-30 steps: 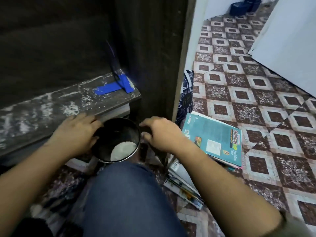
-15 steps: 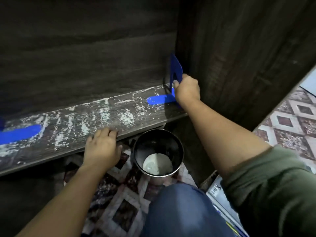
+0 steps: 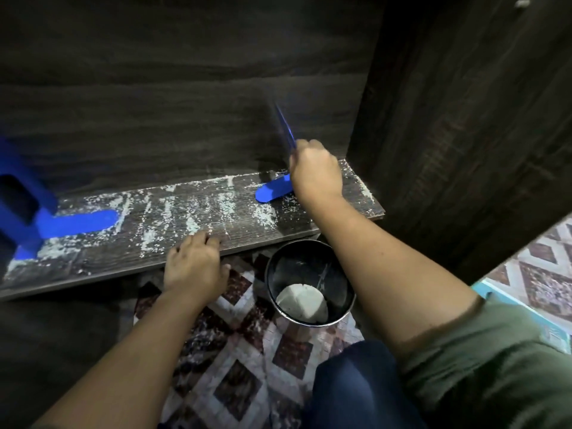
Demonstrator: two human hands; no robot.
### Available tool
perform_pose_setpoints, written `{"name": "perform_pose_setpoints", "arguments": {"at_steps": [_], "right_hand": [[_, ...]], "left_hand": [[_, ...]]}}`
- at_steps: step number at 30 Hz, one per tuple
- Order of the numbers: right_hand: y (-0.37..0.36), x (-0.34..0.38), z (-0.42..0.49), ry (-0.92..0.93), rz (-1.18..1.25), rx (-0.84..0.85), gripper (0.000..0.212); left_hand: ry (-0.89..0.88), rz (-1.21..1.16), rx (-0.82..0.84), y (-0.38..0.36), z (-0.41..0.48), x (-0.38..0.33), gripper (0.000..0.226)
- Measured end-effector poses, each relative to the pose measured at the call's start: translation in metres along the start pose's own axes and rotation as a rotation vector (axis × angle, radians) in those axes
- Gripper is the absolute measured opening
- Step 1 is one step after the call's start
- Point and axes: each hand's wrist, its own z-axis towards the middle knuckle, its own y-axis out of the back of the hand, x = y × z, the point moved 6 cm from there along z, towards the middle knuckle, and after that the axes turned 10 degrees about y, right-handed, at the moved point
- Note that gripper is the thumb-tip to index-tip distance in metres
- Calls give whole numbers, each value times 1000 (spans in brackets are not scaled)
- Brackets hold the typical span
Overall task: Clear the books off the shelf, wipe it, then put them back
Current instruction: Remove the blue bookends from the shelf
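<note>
1. Nearest, a black bin stands on the patterned floor just below the shelf edge, likely placed to catch swept dust.
2. A book's teal corner lies on the floor at the right; the books are off the shelf.
3. The left hand rests on the dusty shelf's front lip, fingers bent over it, bracing.
4. Farther in, the right hand, arm outstretched, grips the blurred upright of the right blue bookend, probably to clear it.
5. Another blue bookend stands far left.
</note>
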Motion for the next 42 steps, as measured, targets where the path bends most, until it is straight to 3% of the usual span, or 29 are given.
{"name": "perform_pose_setpoints", "arguments": {"at_steps": [6, 10, 15, 25, 34, 42], "right_hand": [[8, 16, -6, 21, -18, -61, 28], [3, 26, -20, -53, 120, -84, 28], [-8, 56, -44, -3, 222, -80, 31], [13, 54, -96, 9, 247, -140, 29], [19, 76, -152, 74, 210, 116, 16], [16, 110, -219, 16, 309, 272, 13]], "left_hand": [[6, -13, 18, -3, 0, 8, 61], [39, -18, 2, 4, 1, 14, 57], [79, -27, -38, 14, 1, 34, 53], [-10, -67, 46, -5, -8, 49, 54], [-5, -105, 35, -4, -21, 88, 48], [-4, -154, 11, -8, -13, 90, 44]]}}
